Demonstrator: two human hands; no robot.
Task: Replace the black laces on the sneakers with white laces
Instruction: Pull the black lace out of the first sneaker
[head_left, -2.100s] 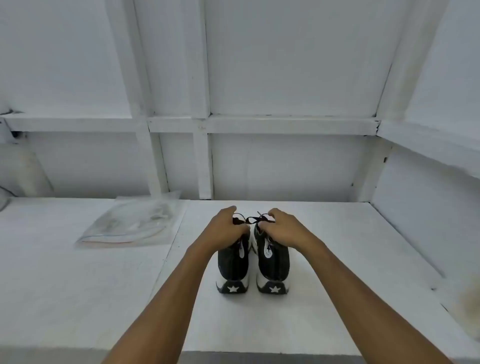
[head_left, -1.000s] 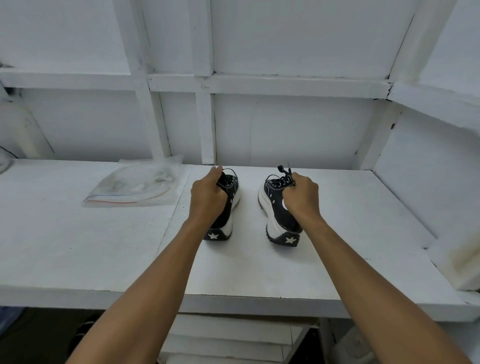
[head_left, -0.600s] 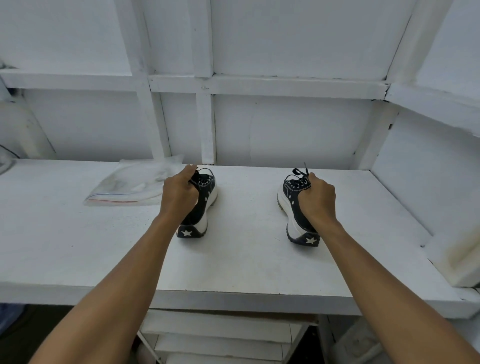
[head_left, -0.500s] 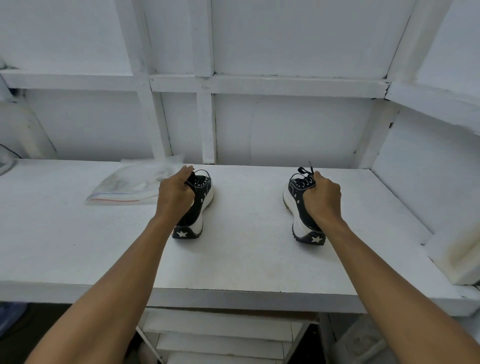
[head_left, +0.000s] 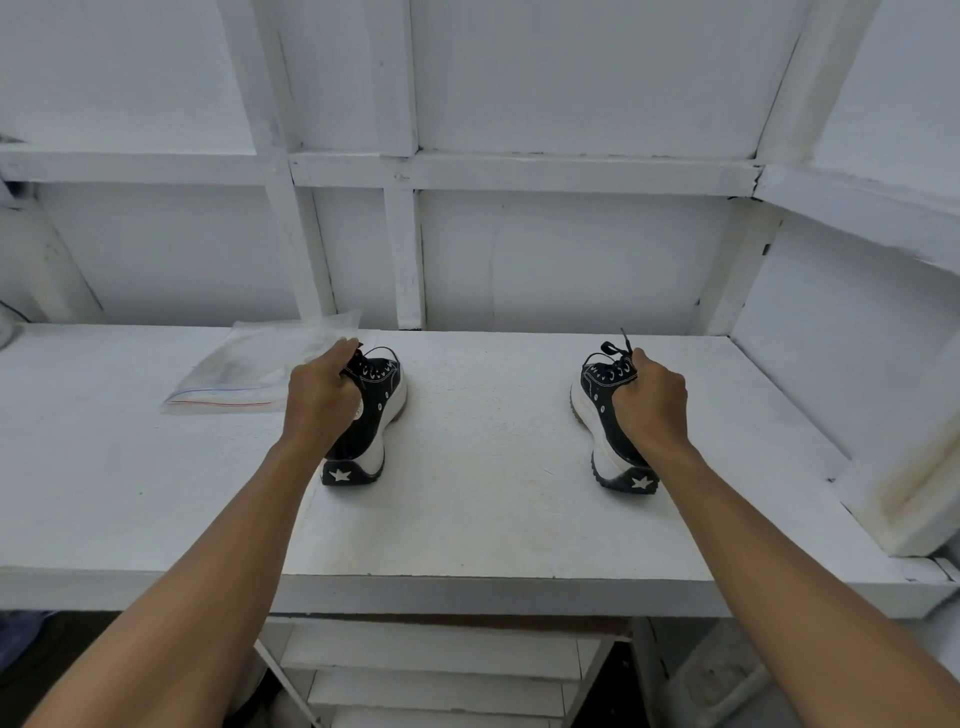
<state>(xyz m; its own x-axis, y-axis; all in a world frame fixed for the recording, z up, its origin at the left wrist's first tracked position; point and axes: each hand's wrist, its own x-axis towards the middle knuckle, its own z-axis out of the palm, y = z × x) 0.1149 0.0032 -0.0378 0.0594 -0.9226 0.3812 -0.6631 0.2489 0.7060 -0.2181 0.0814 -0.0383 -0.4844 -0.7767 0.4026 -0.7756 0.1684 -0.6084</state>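
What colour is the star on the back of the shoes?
White. The star sits on the black heel of each sneaker; the head view shows it best.

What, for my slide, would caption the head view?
Left hand grips the left sneaker, right hand the right sneaker, apart on a white table.

We seem to be at a bare work booth, a makeshift workshop corner rather than a room in a home. We stand at a white-painted bench (head_left: 467, 530) boxed in by a back wall (head_left: 571, 260) and a right side wall (head_left: 841, 332) of flat panels. Rough painted battens (head_left: 405, 260) frame the panels, and the paint is cracked at one joint. Under the bench we see plain white shelves (head_left: 441, 665). On top are a clear zip bag (head_left: 244, 379) and a pair of sneakers (head_left: 382, 395).
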